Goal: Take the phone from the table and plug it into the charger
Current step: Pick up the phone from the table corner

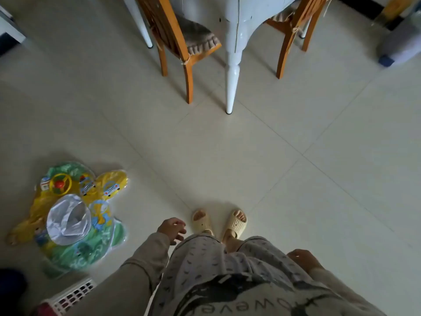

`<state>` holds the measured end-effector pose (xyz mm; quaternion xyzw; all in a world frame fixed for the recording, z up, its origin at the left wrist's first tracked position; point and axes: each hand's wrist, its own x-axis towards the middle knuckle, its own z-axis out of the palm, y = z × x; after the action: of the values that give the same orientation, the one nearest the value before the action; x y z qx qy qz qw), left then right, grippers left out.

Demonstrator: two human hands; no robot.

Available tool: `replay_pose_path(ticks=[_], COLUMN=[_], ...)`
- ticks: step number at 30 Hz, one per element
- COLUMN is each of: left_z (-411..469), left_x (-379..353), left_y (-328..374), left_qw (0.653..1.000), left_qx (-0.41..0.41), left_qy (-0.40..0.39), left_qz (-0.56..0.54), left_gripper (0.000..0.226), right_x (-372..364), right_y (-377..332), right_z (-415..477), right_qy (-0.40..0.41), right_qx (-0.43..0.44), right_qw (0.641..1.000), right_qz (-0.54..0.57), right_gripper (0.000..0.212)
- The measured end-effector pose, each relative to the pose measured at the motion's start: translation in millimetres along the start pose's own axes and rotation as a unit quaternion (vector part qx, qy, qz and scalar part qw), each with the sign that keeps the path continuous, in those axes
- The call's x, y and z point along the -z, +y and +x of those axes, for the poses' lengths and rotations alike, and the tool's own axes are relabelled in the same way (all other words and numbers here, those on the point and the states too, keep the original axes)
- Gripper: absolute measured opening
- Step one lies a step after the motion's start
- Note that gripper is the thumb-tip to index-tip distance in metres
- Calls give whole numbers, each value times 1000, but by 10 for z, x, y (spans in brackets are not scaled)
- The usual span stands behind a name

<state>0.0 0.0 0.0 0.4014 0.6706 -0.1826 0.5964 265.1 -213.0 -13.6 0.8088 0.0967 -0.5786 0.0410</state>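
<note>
Both hands empty: left hand (172,229) hangs by the thigh, fingers (181,231) loosely spread; right hand (304,258) by the hip, fingers hidden, can't tell. Phone not visible. White table leg (232,71) ahead, two wooden chairs (180,42) beside it, inflatable toy (70,217) on floor (296,156) to the left.
</note>
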Motion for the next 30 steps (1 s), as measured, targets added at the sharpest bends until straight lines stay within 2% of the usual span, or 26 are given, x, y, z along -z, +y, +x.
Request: replay_pose_path(ticks=[2,4,6,11,17,22,30], left_z=[30,68,120,243,470,718,941], left_x=[-45,-90,-134,-102,110,461,1018], left_y=[26,13,-17,-73,155,789,2419], left_qw=[1000,1000,999,998,996,996,995], left_qx=[2,11,18,54,84,75,-49], left_qy=[14,12,18,35,15,1,17], left_qz=[-2,20,29,24,25,56,86], left_gripper=[26,23,24,20,28,13,10], right_x=[103,252,402,776,1019,1152,1490], right_y=[-70,-248,-452,-975,-1496,-1832,-2112], right_z=[62,93,162,202,257,412,643], right_qy=[-4,-11,-12,5,18,12,12], right_qx=[33,23,36,120,173,124,10], right_qw=[999,996,994,987,975,980,981], right_qz=[26,89,101,110,137,156,195], right_gripper=[20,17,10,26,27,28,28])
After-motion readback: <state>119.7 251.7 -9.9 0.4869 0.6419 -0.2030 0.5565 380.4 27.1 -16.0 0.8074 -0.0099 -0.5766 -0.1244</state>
